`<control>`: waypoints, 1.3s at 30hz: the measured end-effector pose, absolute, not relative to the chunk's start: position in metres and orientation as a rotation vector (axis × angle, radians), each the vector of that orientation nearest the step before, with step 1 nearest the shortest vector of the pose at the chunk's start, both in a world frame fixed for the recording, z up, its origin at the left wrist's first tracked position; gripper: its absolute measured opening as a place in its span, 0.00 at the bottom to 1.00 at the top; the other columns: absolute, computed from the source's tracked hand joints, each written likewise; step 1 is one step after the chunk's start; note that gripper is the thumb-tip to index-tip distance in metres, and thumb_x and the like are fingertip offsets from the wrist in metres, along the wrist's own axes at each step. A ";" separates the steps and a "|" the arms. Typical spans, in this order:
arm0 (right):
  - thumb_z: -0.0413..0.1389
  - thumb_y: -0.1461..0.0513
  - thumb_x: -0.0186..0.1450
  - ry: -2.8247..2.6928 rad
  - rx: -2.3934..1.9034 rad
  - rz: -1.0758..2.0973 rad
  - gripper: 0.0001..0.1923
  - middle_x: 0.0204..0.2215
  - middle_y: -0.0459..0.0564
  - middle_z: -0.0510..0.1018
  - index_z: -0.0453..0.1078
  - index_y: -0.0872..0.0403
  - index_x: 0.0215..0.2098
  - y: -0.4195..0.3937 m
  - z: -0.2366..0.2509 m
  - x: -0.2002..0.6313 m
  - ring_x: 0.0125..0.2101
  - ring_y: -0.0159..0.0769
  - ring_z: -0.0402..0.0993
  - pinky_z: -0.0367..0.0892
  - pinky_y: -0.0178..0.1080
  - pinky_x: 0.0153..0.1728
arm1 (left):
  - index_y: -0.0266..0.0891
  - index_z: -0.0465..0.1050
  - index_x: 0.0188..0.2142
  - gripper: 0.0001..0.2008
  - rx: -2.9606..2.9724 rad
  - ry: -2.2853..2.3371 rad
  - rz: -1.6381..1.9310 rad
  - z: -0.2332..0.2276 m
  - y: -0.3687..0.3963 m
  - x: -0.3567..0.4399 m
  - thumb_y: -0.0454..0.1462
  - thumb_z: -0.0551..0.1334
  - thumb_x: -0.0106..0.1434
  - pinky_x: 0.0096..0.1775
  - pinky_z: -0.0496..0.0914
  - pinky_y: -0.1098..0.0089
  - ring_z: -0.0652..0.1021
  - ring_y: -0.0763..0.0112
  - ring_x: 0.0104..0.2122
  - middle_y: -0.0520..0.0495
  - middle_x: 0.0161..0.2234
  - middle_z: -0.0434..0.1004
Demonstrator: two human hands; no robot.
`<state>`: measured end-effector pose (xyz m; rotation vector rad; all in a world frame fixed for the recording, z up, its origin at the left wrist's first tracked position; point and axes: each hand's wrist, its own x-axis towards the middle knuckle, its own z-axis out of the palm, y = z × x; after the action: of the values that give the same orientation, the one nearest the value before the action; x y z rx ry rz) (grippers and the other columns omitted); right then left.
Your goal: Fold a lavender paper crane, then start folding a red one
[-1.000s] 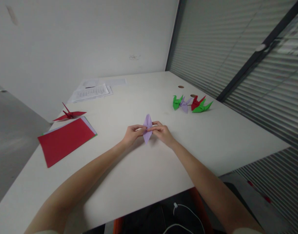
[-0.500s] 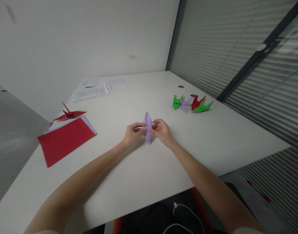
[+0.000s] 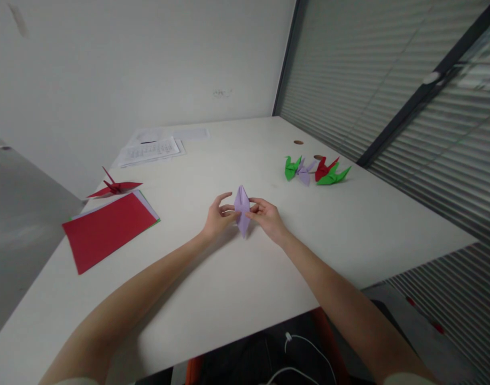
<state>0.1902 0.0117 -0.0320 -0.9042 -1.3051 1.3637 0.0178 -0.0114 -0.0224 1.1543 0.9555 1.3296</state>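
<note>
A folded piece of purple origami paper (image 3: 242,206), shaped like a long diamond with a slit in its upper half, is held just over the table between my two hands. My left hand (image 3: 218,216) pinches its left edge, thumb in front, with the index finger lifted away. On the opposite edge, my right hand (image 3: 267,216) grips it with the thumb on the front face and fingers behind. The fingertips behind the paper are partly hidden.
Red paper (image 3: 110,230) tops a stack of sheets at left, beside a red paper crane (image 3: 115,187). To the right stand a green crane (image 3: 292,168), a purple crane (image 3: 304,174), a red crane (image 3: 323,168) and another green crane (image 3: 333,175). Printed papers (image 3: 152,151) lie farther back.
My left index finger has lifted off the purple paper and now points up and away. Both hands stay in nearly the same place, still holding the paper.
</note>
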 end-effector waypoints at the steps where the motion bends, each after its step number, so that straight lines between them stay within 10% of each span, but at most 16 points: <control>1: 0.70 0.55 0.47 -1.308 -0.910 1.362 0.28 0.25 0.42 0.75 0.72 0.53 0.44 0.012 -0.033 0.190 0.28 0.33 0.73 0.70 0.40 0.37 | 0.39 0.71 0.49 0.30 1.127 0.957 1.301 -0.023 -0.011 0.018 0.39 0.75 0.46 0.33 0.74 0.69 0.78 0.72 0.28 0.49 0.30 0.79; 6: 0.70 0.55 0.45 -1.308 -0.919 1.358 0.28 0.24 0.42 0.74 0.73 0.54 0.43 0.012 -0.034 0.189 0.28 0.32 0.72 0.69 0.38 0.36 | 0.33 0.76 0.33 0.19 1.150 0.966 1.240 -0.025 -0.009 0.017 0.42 0.75 0.44 0.33 0.72 0.68 0.77 0.71 0.26 0.47 0.28 0.78; 19: 0.68 0.48 0.45 -1.438 -1.062 1.306 0.22 0.17 0.42 0.70 0.67 0.54 0.19 0.012 -0.032 0.190 0.20 0.29 0.64 0.60 0.35 0.24 | 0.33 0.76 0.37 0.20 1.308 1.006 1.218 -0.027 -0.009 0.017 0.43 0.73 0.49 0.32 0.72 0.69 0.75 0.73 0.25 0.49 0.26 0.76; 29: 0.63 0.54 0.55 -1.604 -1.024 0.801 0.12 0.25 0.46 0.73 0.72 0.54 0.28 0.007 -0.029 0.193 0.25 0.32 0.69 0.65 0.35 0.27 | 0.35 0.74 0.46 0.17 1.600 0.995 1.190 -0.027 -0.016 0.024 0.44 0.64 0.61 0.41 0.73 0.66 0.78 0.65 0.40 0.38 0.45 0.77; 39: 0.61 0.59 0.60 -1.659 -0.872 0.731 0.14 0.34 0.48 0.68 0.73 0.49 0.45 0.004 -0.026 0.191 0.32 0.33 0.69 0.70 0.36 0.31 | 0.33 0.65 0.58 0.34 1.279 0.876 1.290 -0.030 -0.009 0.020 0.44 0.70 0.55 0.35 0.71 0.69 0.77 0.70 0.31 0.43 0.34 0.80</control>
<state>0.1906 0.0035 -0.0261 -0.8715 -1.6591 0.7312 0.0203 -0.0088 -0.0295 1.2793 0.8765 1.2902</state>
